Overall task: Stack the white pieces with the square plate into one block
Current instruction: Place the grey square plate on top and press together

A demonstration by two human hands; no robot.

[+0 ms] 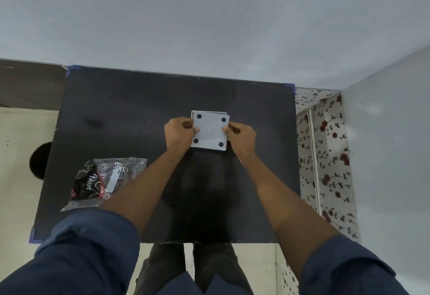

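A white square plate [210,130] with a dark round dot near each corner lies on top of a white stack in the middle of the black table [121,113]. A white edge of the pieces beneath [208,112] shows along the plate's far side, slightly out of line with it. My left hand [179,133] grips the plate's left edge, thumb on top. On the opposite edge, my right hand [240,137] holds it the same way. How many pieces lie under the plate is hidden.
A clear plastic bag [103,182] with a black printed packet inside lies at the table's front left. A floral-patterned surface [325,150] borders the table on the right, and a pale wall [209,27] stands behind. Blue tape marks the table corners.
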